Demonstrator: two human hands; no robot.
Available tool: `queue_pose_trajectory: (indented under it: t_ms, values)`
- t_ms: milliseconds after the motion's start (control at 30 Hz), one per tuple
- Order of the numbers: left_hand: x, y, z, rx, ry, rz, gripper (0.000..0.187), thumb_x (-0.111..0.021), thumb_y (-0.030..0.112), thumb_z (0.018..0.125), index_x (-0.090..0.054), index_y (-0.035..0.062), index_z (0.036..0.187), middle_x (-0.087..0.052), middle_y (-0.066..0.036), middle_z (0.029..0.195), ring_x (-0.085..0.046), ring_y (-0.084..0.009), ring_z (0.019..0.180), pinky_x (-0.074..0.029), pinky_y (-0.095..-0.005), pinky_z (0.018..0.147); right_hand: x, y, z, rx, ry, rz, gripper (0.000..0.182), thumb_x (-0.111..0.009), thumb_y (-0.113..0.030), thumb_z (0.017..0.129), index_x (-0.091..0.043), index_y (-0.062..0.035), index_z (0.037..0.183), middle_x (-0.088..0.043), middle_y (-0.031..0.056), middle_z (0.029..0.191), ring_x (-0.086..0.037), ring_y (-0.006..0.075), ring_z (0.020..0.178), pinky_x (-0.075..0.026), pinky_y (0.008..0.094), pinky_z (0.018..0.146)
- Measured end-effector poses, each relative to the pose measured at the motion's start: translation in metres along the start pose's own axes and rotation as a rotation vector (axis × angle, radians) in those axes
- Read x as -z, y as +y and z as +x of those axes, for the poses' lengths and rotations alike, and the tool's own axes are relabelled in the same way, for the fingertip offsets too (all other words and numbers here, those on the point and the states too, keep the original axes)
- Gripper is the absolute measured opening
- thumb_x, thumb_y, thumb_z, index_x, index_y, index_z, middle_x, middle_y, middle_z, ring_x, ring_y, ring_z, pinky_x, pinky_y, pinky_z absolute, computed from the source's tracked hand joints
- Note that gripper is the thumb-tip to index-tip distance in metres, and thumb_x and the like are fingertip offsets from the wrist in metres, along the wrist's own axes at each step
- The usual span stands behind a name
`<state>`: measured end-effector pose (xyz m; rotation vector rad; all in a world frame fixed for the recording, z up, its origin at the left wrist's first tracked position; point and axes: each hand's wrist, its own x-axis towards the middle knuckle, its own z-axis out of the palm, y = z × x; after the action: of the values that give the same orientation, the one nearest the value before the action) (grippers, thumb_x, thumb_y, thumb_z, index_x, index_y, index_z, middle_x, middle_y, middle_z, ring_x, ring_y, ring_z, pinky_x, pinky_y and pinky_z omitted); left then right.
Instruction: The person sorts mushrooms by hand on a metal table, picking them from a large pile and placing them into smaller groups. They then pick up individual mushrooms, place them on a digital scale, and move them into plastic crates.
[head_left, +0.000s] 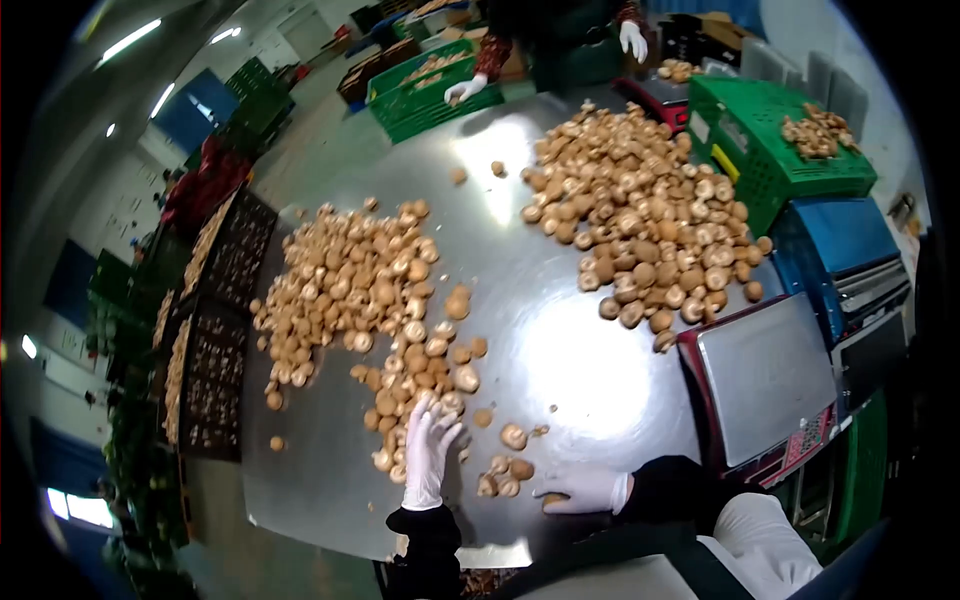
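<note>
My left hand (428, 462), in a white glove, reaches into the near edge of the left heap of brown-capped mushrooms (350, 270). Its fingers are stretched out and slightly apart, touching the mushrooms there. Low over the metal table (340, 500), my right hand (588, 490), also gloved in white, has its fingers curled round a mushroom (553, 498), of which only a brown bit shows. Between the two hands lies a small cluster of mushrooms (505, 476), with a single mushroom (513, 436) just beyond it.
A larger mushroom heap (640, 210) covers the far right. Scales (765, 375) and a green crate (770, 140) line the right edge. Across the table, a person's gloved hand (466, 88) is by another green crate (420, 110). Dark crates (215, 375) stand left.
</note>
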<state>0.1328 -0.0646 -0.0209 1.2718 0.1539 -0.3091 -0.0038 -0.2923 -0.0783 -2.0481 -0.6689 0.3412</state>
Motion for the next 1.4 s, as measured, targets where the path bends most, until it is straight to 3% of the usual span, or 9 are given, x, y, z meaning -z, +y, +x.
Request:
queue_pose_trajectory:
  t_ms: [200,267,400,467,633,900,1067,1333,1400]
  values:
    - [0.056,-0.011,-0.026,-0.149,0.270,0.388,0.038,-0.052,0.013,0.092,-0.047,0.0022,0.128,-0.056,-0.008,0.117,-0.056,-0.0138,0.097,-0.045,-0.0279,0.085,-0.041,0.006,0.004,0.187,-0.165,-0.489,0.033,-0.068,-0.031,0.074,-0.060,-0.0167,0.103,-0.059,0.0046,0.099,-0.056,0.0271,0.090,-0.047,0.0362,0.076]
    - [0.052,-0.020,-0.033,-0.131,0.256,0.434,0.032,-0.055,0.010,0.090,-0.052,0.0011,0.121,-0.058,-0.003,0.101,-0.055,-0.0110,0.087,-0.046,-0.0240,0.079,-0.041,0.015,0.008,0.155,-0.128,-0.310,0.024,-0.065,-0.020,0.074,-0.059,-0.0148,0.096,-0.059,0.0064,0.096,-0.056,0.0290,0.086,-0.047,0.0391,0.074]
    - [0.046,-0.072,-0.042,-0.317,0.026,0.766,0.041,-0.063,0.012,0.083,-0.051,-0.0002,0.121,-0.056,-0.012,0.108,-0.057,-0.0178,0.090,-0.048,-0.0288,0.081,0.029,-0.023,0.042,-0.143,0.180,-0.228,0.020,-0.053,-0.013,0.073,-0.058,-0.0077,0.091,-0.058,0.0134,0.089,-0.058,0.0335,0.080,-0.049,0.0421,0.072]
    - [0.029,-0.076,-0.052,-0.439,-0.106,0.990,0.051,-0.067,0.016,0.080,-0.048,-0.0027,0.123,-0.052,-0.020,0.116,-0.054,-0.0328,0.106,-0.044,-0.0361,0.091,0.041,-0.026,0.060,-0.248,0.183,-0.215,0.025,-0.054,-0.018,0.074,-0.055,-0.0074,0.097,-0.058,0.0152,0.093,-0.060,0.0348,0.077,-0.049,0.0445,0.069]
    - [0.005,-0.096,-0.057,-0.475,-0.122,1.100,0.050,-0.067,0.017,0.078,-0.052,0.0011,0.124,-0.054,-0.017,0.118,-0.054,-0.0321,0.105,-0.044,-0.0356,0.092,0.029,-0.009,0.095,-0.387,-0.031,-0.479,0.052,-0.056,-0.026,0.080,-0.049,-0.0118,0.129,-0.054,0.0171,0.111,-0.064,0.0330,0.077,-0.053,0.0416,0.066]
    - [0.015,-0.080,-0.039,-0.468,-0.001,1.125,0.037,-0.063,0.016,0.080,-0.057,0.0039,0.115,-0.056,-0.014,0.107,-0.055,-0.0320,0.100,-0.045,-0.0372,0.087,0.040,-0.014,0.089,-0.299,0.020,-0.330,0.044,-0.052,-0.015,0.079,-0.056,-0.0211,0.123,-0.051,0.0176,0.108,-0.063,0.0329,0.074,-0.052,0.0396,0.068]
    - [0.000,-0.051,0.016,-0.604,0.084,1.197,0.039,-0.062,0.012,0.079,-0.055,0.0046,0.117,-0.054,-0.013,0.113,-0.051,-0.0345,0.106,-0.043,-0.0390,0.089,0.020,-0.023,0.068,-0.214,-0.034,-0.386,0.044,-0.065,-0.019,0.073,-0.054,-0.0112,0.114,-0.044,0.0213,0.116,-0.059,0.0378,0.084,-0.053,0.0445,0.068]
    - [-0.015,-0.069,0.092,-0.579,0.251,1.822,0.062,-0.069,0.043,0.074,-0.050,0.0209,0.129,-0.040,-0.017,0.136,-0.037,-0.0370,0.123,-0.030,-0.0521,0.101,0.010,0.006,0.058,-0.175,0.028,-0.481,0.043,-0.071,-0.032,0.071,-0.056,-0.0126,0.106,-0.046,0.0169,0.115,-0.054,0.0379,0.098,-0.054,0.0427,0.072]
    - [-0.011,-0.075,0.094,-0.495,0.211,1.745,0.062,-0.072,0.045,0.071,-0.053,0.0201,0.125,-0.041,-0.015,0.133,-0.043,-0.0342,0.114,-0.037,-0.0482,0.095,0.011,0.012,0.051,-0.192,0.045,-0.463,0.044,-0.070,-0.035,0.074,-0.058,-0.0125,0.110,-0.048,0.0164,0.113,-0.055,0.0336,0.099,-0.054,0.0401,0.070]
